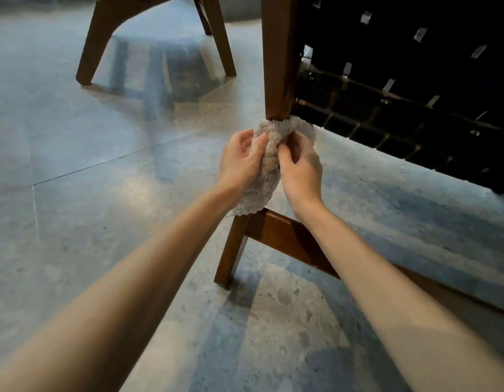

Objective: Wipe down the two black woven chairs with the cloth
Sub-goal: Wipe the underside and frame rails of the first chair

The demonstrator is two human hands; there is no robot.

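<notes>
A fluffy beige cloth (266, 176) is wrapped around the brown wooden rear leg of the near chair (277, 60), just below its black woven back (414, 89). My left hand (240, 162) pinches the cloth from the left and my right hand (300, 165) grips it from the right, both at the middle of the view. The leg's lower part (231, 250) and a low wooden crossbar (290, 236) show beneath the cloth. The second chair (103, 38) stands at the upper left, only its wooden legs visible.
A glossy grey stone-tile floor (103, 179) spreads around both chairs, with reflections and shadows under them. The near chair's crossbar runs low toward the right edge.
</notes>
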